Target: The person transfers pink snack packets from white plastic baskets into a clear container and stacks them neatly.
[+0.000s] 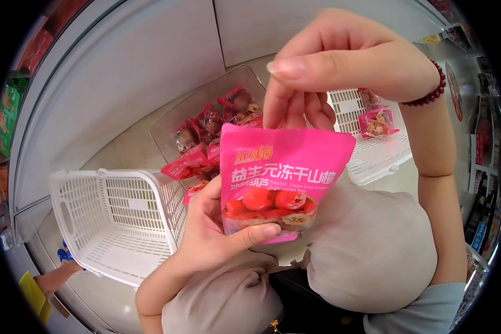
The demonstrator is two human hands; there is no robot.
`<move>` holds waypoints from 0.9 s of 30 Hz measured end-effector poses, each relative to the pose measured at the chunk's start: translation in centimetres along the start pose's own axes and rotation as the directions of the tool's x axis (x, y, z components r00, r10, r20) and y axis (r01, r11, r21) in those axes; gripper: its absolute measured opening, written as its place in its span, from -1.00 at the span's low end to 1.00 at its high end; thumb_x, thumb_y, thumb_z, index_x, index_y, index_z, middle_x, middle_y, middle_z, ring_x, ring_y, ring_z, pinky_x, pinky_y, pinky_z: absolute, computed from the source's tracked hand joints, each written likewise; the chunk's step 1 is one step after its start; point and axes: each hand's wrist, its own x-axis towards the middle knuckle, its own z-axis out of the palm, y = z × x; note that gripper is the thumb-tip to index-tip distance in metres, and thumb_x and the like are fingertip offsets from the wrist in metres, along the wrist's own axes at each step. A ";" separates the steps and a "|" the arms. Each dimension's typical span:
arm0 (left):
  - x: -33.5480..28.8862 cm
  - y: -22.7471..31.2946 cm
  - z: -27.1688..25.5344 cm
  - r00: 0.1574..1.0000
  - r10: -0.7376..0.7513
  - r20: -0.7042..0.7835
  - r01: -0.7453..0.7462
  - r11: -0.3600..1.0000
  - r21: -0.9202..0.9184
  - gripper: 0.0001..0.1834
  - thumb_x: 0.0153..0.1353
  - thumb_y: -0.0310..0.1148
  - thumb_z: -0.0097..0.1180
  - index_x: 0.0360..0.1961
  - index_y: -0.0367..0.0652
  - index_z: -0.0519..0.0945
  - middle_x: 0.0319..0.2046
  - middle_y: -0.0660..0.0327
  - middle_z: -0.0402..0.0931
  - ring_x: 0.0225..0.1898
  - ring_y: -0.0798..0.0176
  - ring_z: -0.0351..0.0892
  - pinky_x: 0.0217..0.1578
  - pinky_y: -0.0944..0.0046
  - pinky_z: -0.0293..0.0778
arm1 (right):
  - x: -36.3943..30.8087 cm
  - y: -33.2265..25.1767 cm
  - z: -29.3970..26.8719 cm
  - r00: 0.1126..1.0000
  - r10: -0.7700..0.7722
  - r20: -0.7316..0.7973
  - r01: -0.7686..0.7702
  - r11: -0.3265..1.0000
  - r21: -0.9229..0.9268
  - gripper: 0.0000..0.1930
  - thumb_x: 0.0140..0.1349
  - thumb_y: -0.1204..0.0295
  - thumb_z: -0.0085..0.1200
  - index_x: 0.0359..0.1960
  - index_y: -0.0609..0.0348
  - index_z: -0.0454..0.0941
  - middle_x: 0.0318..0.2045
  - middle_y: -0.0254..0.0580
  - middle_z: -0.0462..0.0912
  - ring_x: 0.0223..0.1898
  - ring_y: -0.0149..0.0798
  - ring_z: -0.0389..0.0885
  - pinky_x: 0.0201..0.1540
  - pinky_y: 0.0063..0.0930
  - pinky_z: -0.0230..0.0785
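Observation:
A pink pouch of freeze-dried hawthorn snacks [286,178] faces me, upright and slightly tilted, with red fruit pictured on its front. My left hand [214,231] grips its lower left corner, thumb across the front and the other fingers behind. Over the pouch's top edge hangs my right hand [328,69], wearing a dark red bead bracelet [430,89]. Its thumb stands apart from the bent fingers, and nothing shows between them. Some of those fingertips dip behind the pouch, so I cannot tell whether they touch it.
Behind the pouch, a clear bin [160,129] holds several pink packets [189,162]. A white slatted basket [114,217] lies at the left. Another white basket [381,153] at the right holds packets [377,123]. A white panel [150,67] rises beyond; someone's foot in a blue shoe [64,255] is far left.

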 end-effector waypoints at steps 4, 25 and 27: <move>0.1 -0.1 0.1 0.999 0.038 0.016 -0.038 0.999 0.017 -0.41 -0.08 -0.58 0.26 0.02 -0.31 0.30 -0.10 0.14 0.46 -0.05 0.31 0.45 -0.01 0.28 0.37 | -0.6 -0.2 0.2 1.000 0.013 -0.014 -0.013 0.999 0.030 -0.64 0.22 0.22 -0.05 -0.22 0.34 0.53 -0.47 -0.22 0.58 -0.47 -0.50 0.46 -0.38 -0.69 0.32; 4.6 0.7 -8.9 0.846 -0.524 -0.095 0.219 0.179 0.959 -0.13 0.13 0.20 -0.18 0.30 -0.10 -0.12 0.28 -0.14 -0.19 0.32 -0.02 -0.23 0.25 0.13 -0.18 | 8.1 10.9 1.6 0.920 -0.369 -0.133 0.005 0.349 -0.937 -0.92 -0.11 0.51 0.02 -0.57 0.21 0.54 -0.52 -0.06 0.57 -0.48 0.03 0.52 -0.39 -0.20 0.37; 4.5 0.4 -8.9 0.816 -0.573 -0.079 0.210 0.165 0.964 -0.07 0.08 0.29 -0.22 0.30 -0.10 -0.12 0.28 -0.15 -0.23 0.33 -0.05 -0.29 0.26 0.12 -0.20 | 8.5 11.6 2.6 0.981 -0.170 -0.092 -0.043 0.273 -0.961 -0.92 -0.11 0.50 0.02 -0.57 0.20 0.54 -0.53 -0.07 0.57 -0.47 0.04 0.51 -0.38 -0.18 0.37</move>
